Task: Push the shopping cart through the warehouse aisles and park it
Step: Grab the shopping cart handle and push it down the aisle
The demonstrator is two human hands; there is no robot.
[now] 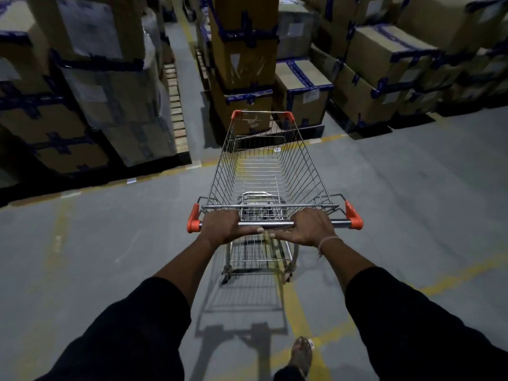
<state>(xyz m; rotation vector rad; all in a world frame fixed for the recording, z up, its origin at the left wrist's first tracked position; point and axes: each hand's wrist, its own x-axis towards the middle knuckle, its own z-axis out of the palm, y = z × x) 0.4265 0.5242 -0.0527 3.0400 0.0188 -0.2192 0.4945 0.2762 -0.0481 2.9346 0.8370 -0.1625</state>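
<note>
1. Now my left hand [223, 225] is curled around the metal handle bar [265, 224] of the shopping cart [265, 171]; this grip is wrapped tight on the bar, with the thumb lying under it.
2. My right hand [309, 228] holds the same bar just beside the left one, fingers bent over the top and thumb under; the two thumbs almost meet below the bar.
3. A thin bracelet [327, 241] sits on my right wrist, and dark sleeves [412, 312] cover both forearms behind the grip.
4. The cart stands straight ahead of my grip, on the grey floor [96, 243]; its wire basket holds nothing that I can see.
5. Orange caps [354, 215] close the two ends of the bar, outside each hand, and two more orange corners [235, 114] are at the far end of the basket.
6. Beyond the far end of the cart stand stacks of cardboard boxes [242, 50] with blue tape, also far to the left and right of my grip.
7. Yellow lines [299, 306] run on the floor below the cart, and my one foot [302, 353] in a sandal shows near them, behind my right hand.
</note>
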